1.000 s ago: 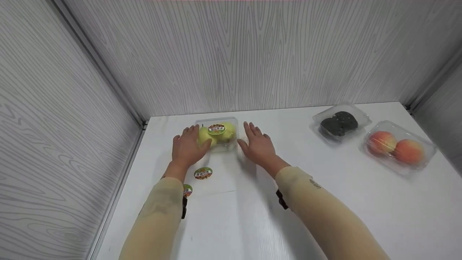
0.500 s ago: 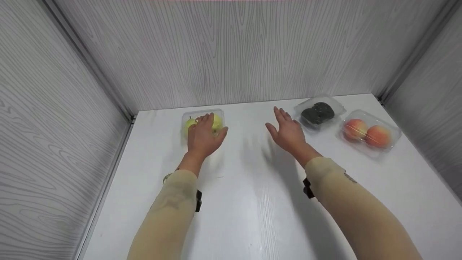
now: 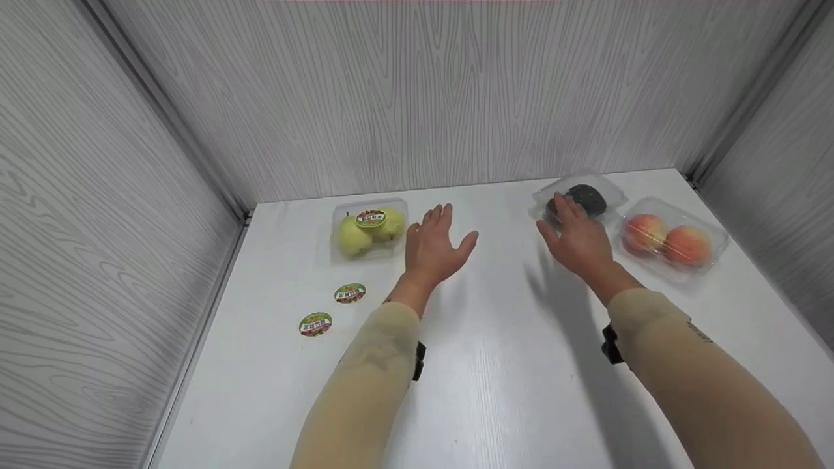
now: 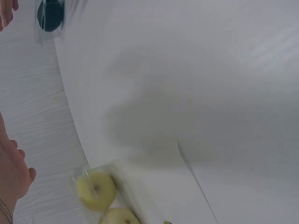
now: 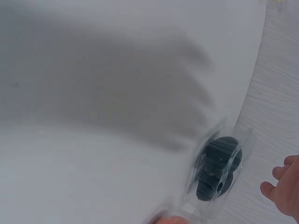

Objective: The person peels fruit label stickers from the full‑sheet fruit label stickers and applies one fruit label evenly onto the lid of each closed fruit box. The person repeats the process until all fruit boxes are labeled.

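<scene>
Clear box of dark contents (image 3: 588,197), below the empty, spread right hand (image 3: 578,242); left hand (image 3: 432,251) likewise. Low reach could shove it against the fruit box (image 3: 674,241) right of that hand.

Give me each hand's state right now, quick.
Left hand: open, holding nothing, beside the pears.
Right hand: open, holding nothing, near the boxed dark items.
</scene>
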Demonstrator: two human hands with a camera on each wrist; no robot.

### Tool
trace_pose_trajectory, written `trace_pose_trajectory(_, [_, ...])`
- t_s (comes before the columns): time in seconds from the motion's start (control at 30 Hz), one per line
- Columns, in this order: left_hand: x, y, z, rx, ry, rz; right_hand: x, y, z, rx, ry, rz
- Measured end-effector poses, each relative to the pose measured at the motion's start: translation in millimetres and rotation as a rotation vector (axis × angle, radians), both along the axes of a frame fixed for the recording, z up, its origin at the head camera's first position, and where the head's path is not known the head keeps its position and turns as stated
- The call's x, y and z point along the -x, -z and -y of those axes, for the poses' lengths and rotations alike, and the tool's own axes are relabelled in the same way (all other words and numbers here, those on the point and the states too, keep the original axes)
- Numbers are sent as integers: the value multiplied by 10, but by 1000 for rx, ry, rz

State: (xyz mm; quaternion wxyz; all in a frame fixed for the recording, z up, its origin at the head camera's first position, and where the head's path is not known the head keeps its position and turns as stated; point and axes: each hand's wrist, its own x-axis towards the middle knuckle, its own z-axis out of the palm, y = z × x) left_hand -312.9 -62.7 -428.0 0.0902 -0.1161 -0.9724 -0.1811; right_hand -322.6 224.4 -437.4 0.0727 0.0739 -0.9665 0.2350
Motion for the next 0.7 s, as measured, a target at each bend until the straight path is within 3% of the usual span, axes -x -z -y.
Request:
trace_pose_trajectory(0.23, [-36,79,-427,-5,45,17,-60,-58,-436,-36,36,92])
trace_pose_trajectory(0.7, [-158,236,-1000,49,101,24,-128,-15,-911,-92,52,108])
